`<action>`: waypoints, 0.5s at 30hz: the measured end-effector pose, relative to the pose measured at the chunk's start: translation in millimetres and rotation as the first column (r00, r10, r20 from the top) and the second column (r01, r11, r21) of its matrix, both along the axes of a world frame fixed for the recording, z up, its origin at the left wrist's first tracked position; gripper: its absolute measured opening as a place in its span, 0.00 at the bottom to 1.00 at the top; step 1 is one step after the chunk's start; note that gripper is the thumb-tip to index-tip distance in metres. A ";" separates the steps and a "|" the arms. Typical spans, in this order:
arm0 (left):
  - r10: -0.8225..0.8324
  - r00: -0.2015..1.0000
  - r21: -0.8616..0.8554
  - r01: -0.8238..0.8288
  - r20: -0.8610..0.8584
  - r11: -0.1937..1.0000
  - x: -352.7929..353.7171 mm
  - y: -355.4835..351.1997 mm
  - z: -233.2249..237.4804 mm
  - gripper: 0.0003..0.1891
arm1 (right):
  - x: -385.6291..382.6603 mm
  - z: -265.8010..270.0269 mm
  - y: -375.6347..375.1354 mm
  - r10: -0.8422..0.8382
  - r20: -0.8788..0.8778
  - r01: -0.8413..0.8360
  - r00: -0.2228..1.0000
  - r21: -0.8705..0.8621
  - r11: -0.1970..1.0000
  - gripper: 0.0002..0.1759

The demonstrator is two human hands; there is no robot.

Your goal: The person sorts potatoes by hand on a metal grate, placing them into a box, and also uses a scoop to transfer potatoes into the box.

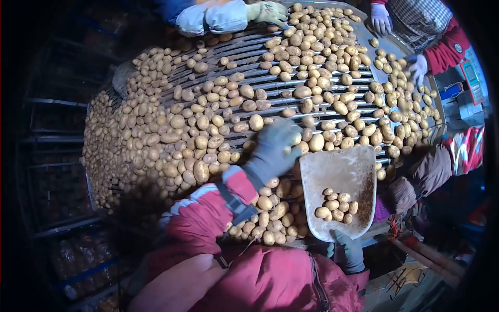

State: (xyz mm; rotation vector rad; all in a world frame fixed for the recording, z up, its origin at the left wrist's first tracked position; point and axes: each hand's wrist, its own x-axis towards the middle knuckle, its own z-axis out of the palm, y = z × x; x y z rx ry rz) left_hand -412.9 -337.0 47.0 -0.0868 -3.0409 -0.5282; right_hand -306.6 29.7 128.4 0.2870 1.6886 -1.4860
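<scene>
My left hand [275,148], in a grey glove and blurred by motion, is over the metal bars just left of the scoop. A potato [287,150] shows between its thumb and fingers, which curl around it. My right hand [348,253], also gloved, is closed on the near end of a worn white scoop [340,169]. Several small potatoes [338,206] lie in the scoop's lower part. Beneath my left forearm, more potatoes [273,213] are piled against the near edge.
Potatoes [150,135] cover much of the slatted metal bed [249,67]. Across it is a co-worker's gloved hand [267,13]. Another person's two gloved hands [417,67] are at the far right. A further person's sleeve [431,169] lies right of the scoop.
</scene>
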 end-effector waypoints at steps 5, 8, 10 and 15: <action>0.302 0.946 0.291 -0.324 0.120 0.900 10.7 -87.1 -62.5 0.27 | 17.9 -15.5 16.2 0.303 -0.354 -0.267 0.885 0.147 0.952 0.17; 0.315 0.947 -0.201 -0.298 0.059 0.933 10.1 -111.1 -79.1 0.30 | 27.1 -29.8 11.2 -0.012 0.009 0.013 1.000 -0.019 1.000 0.15; 0.229 0.971 -0.081 -0.234 -0.073 0.969 15.3 -43.2 -35.2 0.30 | 24.7 -21.2 1.5 -0.146 0.156 0.158 0.977 -0.068 0.985 0.14; 0.141 0.981 0.064 -0.133 -0.133 0.989 19.4 -66.1 -13.9 0.22 | 31.8 -37.3 4.2 -0.044 0.055 0.048 0.998 -0.067 0.997 0.13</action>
